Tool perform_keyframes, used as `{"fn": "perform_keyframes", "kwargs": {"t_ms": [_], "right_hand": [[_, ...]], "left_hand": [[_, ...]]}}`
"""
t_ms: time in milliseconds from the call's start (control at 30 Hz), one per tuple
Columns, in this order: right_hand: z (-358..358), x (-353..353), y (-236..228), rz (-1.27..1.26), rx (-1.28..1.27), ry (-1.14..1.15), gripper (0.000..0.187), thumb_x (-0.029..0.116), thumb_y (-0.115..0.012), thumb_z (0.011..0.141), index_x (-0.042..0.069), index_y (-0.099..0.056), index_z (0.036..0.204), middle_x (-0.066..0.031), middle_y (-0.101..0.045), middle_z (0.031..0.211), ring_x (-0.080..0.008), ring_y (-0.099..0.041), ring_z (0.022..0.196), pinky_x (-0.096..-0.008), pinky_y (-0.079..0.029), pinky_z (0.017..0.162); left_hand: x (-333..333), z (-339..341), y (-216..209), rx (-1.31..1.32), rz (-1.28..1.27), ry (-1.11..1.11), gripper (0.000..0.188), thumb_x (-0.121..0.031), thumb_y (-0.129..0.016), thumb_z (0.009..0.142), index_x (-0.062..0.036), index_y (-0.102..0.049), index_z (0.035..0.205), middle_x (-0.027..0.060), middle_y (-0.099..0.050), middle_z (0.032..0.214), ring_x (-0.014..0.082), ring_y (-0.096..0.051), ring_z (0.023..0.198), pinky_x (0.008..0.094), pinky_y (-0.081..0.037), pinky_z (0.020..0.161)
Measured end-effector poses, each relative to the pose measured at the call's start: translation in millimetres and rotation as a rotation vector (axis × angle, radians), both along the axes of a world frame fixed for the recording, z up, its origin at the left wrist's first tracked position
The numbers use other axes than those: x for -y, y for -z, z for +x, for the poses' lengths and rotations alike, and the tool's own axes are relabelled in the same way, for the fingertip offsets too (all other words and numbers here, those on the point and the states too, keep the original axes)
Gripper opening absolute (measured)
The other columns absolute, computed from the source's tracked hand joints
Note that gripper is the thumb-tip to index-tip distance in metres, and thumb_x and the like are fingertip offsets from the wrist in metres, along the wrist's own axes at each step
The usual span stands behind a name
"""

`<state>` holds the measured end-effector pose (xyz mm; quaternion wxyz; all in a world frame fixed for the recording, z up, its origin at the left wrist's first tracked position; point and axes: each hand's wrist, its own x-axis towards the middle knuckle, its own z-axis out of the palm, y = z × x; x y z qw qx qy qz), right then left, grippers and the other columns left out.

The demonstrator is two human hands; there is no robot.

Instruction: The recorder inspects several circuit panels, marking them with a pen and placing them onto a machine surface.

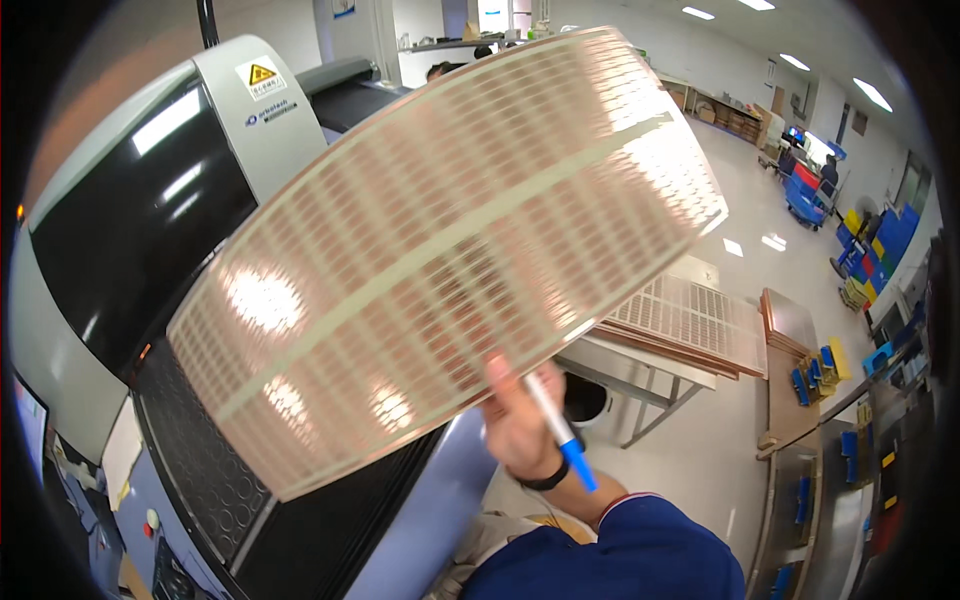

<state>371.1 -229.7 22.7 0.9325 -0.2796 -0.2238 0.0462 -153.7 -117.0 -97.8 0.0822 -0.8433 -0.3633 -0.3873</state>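
Note:
A large, thin circuit board panel (pixel 400 240), copper-tinted with a pale grid of small rectangles, is raised and tilted across the middle of my view. My right hand (pixel 520 430) is closed at its lower edge, the thumb over the near face and the other fingers partly hidden. A white marker pen with a blue end (pixel 560 430) is also held in that hand, slanting down to the right. A dark band circles the wrist below a blue sleeve. My left hand does not show.
At left stands a large grey machine (pixel 265 130) with a dark cover and a black bed with round marks (pixel 200 460). Right of my hand, similar panels (pixel 690 320) are stacked on a table. Racks with blue holders (pixel 805 500) line the right; a person stands far off.

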Motion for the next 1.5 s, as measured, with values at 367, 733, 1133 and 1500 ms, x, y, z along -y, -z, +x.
{"fn": "perform_keyframes", "kwargs": {"t_ms": [367,733,1133,1500], "right_hand": [[-38.3,-49.8,22.8,-0.293,0.098,-0.003,0.022,0.019,-0.072,0.098,0.005,-0.067,0.081,0.0035,-0.059,0.072,-0.0057,-0.048,0.065,-0.0238,-0.036,0.055],[30.8,-15.8,43.5,-0.068,0.124,-0.29,0.025,0.013,-0.053,0.106,0.006,-0.058,0.13,-0.0059,-0.066,0.11,-0.02,-0.061,0.106,-0.0386,-0.049,0.098],[63.8,-29.1,31.7,0.015,0.057,-0.557,0.042,0.016,-0.057,0.105,0.001,-0.048,0.143,-0.0123,-0.058,0.142,-0.0217,-0.056,0.129,-0.042,-0.048,0.107],[113.9,-96.0,-164.3,-0.14,0.636,0.177,0.044,0.015,-0.058,0.105,-0.006,-0.049,0.143,-0.0174,-0.06,0.137,-0.0233,-0.06,0.124,-0.0369,-0.047,0.108]], "left_hand": [[27.1,43.7,0.7,0.166,0.199,-0.21,0.045,-0.024,-0.041,0.104,0.0102,-0.07,0.108,0.0298,-0.07,0.11,0.0483,-0.067,0.1,0.0564,-0.053,0.09],[9.2,20.0,57.2,0.151,-0.055,-0.337,0.043,-0.022,-0.043,0.097,0.0042,-0.066,0.123,0.0234,-0.062,0.135,0.0402,-0.056,0.128,0.0536,-0.035,0.113],[15.1,36.5,31.6,0.344,0.013,-0.386,0.037,-0.018,-0.047,0.089,0.0041,-0.075,0.097,0.0209,-0.074,0.109,0.0391,-0.067,0.112,0.0517,-0.041,0.105],[22.5,37.0,28.3,0.36,0.037,-0.36,0.037,-0.018,-0.046,0.089,0.0038,-0.075,0.096,0.0214,-0.074,0.109,0.039,-0.068,0.111,0.0516,-0.041,0.104]]}}
